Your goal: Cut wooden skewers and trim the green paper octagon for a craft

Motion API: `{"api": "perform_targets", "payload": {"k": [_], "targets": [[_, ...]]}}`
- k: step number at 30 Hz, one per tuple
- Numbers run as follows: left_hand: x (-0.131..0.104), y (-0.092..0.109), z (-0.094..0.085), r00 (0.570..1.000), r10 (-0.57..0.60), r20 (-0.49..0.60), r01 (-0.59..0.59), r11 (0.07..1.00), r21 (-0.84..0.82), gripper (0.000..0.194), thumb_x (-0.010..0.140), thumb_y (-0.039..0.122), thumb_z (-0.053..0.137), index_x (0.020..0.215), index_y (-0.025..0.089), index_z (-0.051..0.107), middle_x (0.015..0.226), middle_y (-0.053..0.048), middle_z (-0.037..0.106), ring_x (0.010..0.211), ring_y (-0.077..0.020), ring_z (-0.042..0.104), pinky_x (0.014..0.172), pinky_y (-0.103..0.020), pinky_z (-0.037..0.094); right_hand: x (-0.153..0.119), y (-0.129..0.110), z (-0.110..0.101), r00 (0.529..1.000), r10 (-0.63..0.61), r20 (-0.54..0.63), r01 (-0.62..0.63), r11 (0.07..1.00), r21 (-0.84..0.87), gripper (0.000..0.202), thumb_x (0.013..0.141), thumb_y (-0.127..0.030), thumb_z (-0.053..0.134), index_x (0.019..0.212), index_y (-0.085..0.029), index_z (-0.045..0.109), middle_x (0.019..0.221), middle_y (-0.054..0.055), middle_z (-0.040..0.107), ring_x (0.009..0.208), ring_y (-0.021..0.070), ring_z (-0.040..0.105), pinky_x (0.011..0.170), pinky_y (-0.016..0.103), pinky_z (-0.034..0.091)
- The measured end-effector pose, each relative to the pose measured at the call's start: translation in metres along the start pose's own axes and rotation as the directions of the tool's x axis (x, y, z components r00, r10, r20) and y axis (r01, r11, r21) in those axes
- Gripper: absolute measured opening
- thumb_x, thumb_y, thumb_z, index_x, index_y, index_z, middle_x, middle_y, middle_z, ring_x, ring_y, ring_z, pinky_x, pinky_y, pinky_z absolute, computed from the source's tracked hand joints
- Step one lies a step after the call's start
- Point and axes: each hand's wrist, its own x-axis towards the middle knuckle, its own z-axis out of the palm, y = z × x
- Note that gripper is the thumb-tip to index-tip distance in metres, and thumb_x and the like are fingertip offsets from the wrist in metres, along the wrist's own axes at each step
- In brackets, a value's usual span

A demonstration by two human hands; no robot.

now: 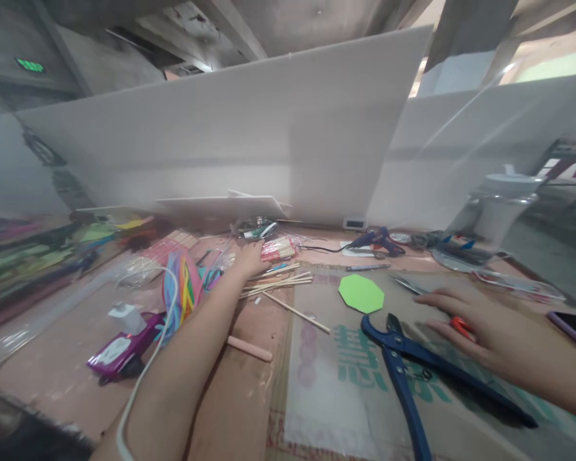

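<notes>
My left hand (250, 259) reaches to the back of the table, beside a clear-wrapped pack of sticks (279, 248) and above loose wooden sticks (281, 282). Its fingers look stretched out, though they are small and partly hidden. On the right, my right hand (461, 317) is around a pair of scissors (407, 285); the orange handle shows between thumb and fingers, and the blades point to the back left. A bright green paper octagon (361, 293) lies left of the scissors. In front of it rests a blue-handled cutter (398, 349) with its jaws apart.
Colourful strips (185, 288), a purple device (122, 352) and a white charger (126, 317) lie left. A white cable (146, 371) crosses my left forearm. At the back are a glue gun (377, 240) and white board (249, 141); a clear jug (494, 218) stands right.
</notes>
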Motion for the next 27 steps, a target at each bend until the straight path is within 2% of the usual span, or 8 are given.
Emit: {"api": "perform_targets", "payload": {"k": [3,6,8,10,15,18,22,27], "targets": [[0.001,-0.001,0.002,1.000,0.005,-0.025,-0.005,1.000,-0.008,0.038,0.096,0.037,0.063,0.128,0.016,0.060,0.129,-0.011,0.062,0.112,-0.0254,0.064,0.094,-0.048,0.056,0.021,-0.034,-0.006,0.989,-0.150,0.014,0.147,0.982,0.117,0.042,0.095,-0.052,0.045,0.120,-0.031,0.072,0.125,0.008,0.072,0.112,0.0297,0.069,0.091,0.042,0.057],[0.000,-0.001,-0.008,0.995,0.042,-0.087,-0.046,0.998,-0.036,0.037,0.089,0.028,0.069,0.123,0.017,0.064,0.119,-0.011,0.065,0.112,-0.0278,0.062,0.096,-0.045,0.052,0.054,-0.060,-0.009,0.981,-0.192,-0.034,0.195,0.955,0.223,0.034,0.094,-0.042,0.049,0.112,-0.027,0.074,0.115,0.009,0.075,0.102,0.0272,0.071,0.087,0.041,0.057],[-0.001,-0.001,-0.019,0.986,0.061,-0.152,-0.071,0.995,-0.062,0.041,0.082,0.021,0.069,0.123,0.019,0.065,0.113,-0.012,0.064,0.111,-0.0295,0.060,0.095,-0.042,0.050,0.082,-0.076,-0.011,0.985,-0.151,-0.080,0.169,0.918,0.358,0.028,0.090,-0.039,0.054,0.102,-0.026,0.076,0.103,0.007,0.078,0.091,0.0259,0.072,0.080,0.040,0.056],[-0.003,0.001,-0.034,0.971,0.079,-0.226,-0.102,0.991,-0.092,0.047,0.079,0.017,0.065,0.126,0.020,0.063,0.115,-0.011,0.062,0.112,-0.0298,0.058,0.096,-0.041,0.047,0.113,-0.090,-0.013,0.987,0.003,-0.159,0.090,0.815,0.572,0.022,0.085,-0.038,0.059,0.086,-0.025,0.077,0.088,0.006,0.078,0.078,0.0236,0.070,0.071,0.036,0.054],[-0.013,0.020,-0.064,0.926,0.165,-0.339,-0.231,0.959,-0.165,0.055,0.074,0.013,0.063,0.128,0.023,0.060,0.119,-0.009,0.061,0.113,-0.0276,0.056,0.100,-0.038,0.045,0.169,-0.117,-0.003,0.959,0.135,-0.248,0.086,0.697,0.712,0.025,0.084,-0.040,0.059,0.088,-0.023,0.077,0.085,0.004,0.077,0.077,0.0213,0.068,0.072,0.034,0.053],[-0.021,0.033,-0.071,0.912,0.209,-0.353,-0.291,0.936,-0.198,0.060,0.070,0.011,0.063,0.129,0.022,0.059,0.120,-0.008,0.061,0.114,-0.0271,0.055,0.101,-0.038,0.045,0.181,-0.128,0.008,0.948,0.177,-0.265,0.107,0.606,0.788,0.030,0.082,-0.044,0.060,0.089,-0.021,0.077,0.084,0.006,0.076,0.075,0.0206,0.066,0.070,0.034,0.053],[-0.024,0.040,-0.073,0.918,0.214,-0.333,-0.301,0.923,-0.238,0.058,0.072,0.012,0.062,0.129,0.021,0.060,0.118,-0.009,0.061,0.111,-0.0275,0.057,0.099,-0.038,0.047,0.177,-0.135,0.018,0.950,0.177,-0.257,0.141,0.491,0.860,0.041,0.079,-0.055,0.064,0.092,-0.017,0.076,0.077,0.006,0.073,0.068,0.0191,0.063,0.063,0.033,0.052],[-0.022,0.042,-0.071,0.938,0.207,-0.279,-0.286,0.916,-0.280,0.057,0.069,0.013,0.067,0.125,0.020,0.062,0.115,-0.009,0.063,0.109,-0.0289,0.059,0.097,-0.040,0.048,0.169,-0.137,0.022,0.933,0.195,-0.301,0.186,0.454,0.872,0.040,0.074,-0.053,0.073,0.096,-0.019,0.071,0.077,0.003,0.070,0.067,0.0172,0.060,0.065,0.032,0.051]]}}
